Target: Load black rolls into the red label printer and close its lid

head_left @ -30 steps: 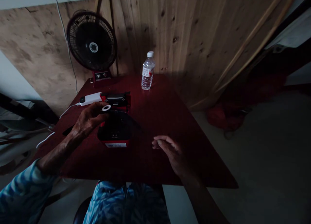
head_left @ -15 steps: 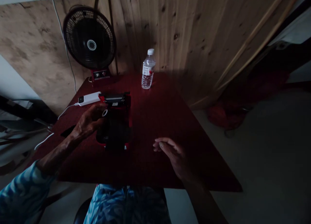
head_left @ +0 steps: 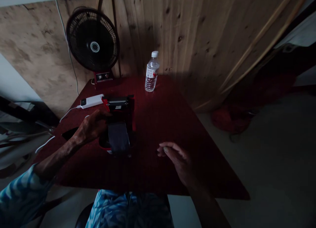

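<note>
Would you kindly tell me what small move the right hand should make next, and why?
Probably bring the right hand over to steady the red-and-black device: the left hand alone holds its left side, while the right hand lies apart on the table.

There is one tabletop [head_left: 160, 122], and on it stand one black fan [head_left: 93, 40], one clear water bottle [head_left: 151, 72], one white plug box [head_left: 92, 101] and one red-and-black device [head_left: 118, 122]. One flat dark thing [head_left: 69, 133], too dim to name, lies near the left edge. Two hands are in view, one left hand [head_left: 92, 127] and one right hand [head_left: 177, 158], both the person's own.
</note>
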Demonstrator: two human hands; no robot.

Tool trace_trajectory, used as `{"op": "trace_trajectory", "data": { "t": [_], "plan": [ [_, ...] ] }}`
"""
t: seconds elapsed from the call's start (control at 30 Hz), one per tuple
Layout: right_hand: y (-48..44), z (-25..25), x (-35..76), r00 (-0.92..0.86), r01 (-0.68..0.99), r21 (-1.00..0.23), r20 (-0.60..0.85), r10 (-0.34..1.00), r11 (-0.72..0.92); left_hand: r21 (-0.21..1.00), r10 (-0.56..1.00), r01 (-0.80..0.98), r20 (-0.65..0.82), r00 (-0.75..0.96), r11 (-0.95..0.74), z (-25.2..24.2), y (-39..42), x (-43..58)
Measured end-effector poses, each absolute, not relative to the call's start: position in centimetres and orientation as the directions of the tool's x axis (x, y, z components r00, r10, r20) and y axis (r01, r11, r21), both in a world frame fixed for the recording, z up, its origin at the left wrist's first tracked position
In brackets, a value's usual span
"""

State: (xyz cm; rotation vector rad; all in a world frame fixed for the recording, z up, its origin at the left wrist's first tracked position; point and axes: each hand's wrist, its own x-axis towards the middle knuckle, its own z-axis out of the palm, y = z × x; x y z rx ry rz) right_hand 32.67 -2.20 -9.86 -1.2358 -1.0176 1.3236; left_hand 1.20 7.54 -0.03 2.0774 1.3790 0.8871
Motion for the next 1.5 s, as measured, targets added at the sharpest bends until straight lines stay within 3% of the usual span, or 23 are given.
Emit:
{"op": "trace_trajectory", "data": {
  "t": [0.27,0.43,0.6,0.83,1.33,1.5],
  "plan": [
    [-2.3,-9.4,32.6,0.055,-0.117,-0.987,-0.114,0.992,-0.107,0.474,0.917,0.787,0.156,0.366,-0.395,0.2,8.4,2.6],
    [-2.4,-9.1,32.6,0.038,-0.105,-0.988,-0.122,0.992,-0.117,0.322,0.853,0.792,0.132,0.506,-0.519,0.5,9.6,2.4],
    [-2.4,-9.2,32.6,0.056,-0.112,-0.988,-0.117,0.992,-0.110,0.200,0.781,0.765,0.007,0.624,-0.613,1.1,11.0,3.0],
    [-2.3,-9.1,32.4,0.062,-0.135,-0.985,-0.115,0.991,-0.106,0.099,0.822,0.822,-0.060,0.567,-0.560,1.2,11.4,3.9],
    [-2.2,-10.0,32.3,0.059,-0.128,-0.990,-0.072,0.996,-0.064,0.199,0.835,0.820,-0.013,0.550,-0.537,1.4,10.4,3.6],
    [-2.2,-10.0,32.4,0.046,-0.132,-0.989,-0.079,0.996,-0.072,0.330,0.814,0.744,0.218,0.539,-0.581,2.4,6.9,3.2]
  ]
}}
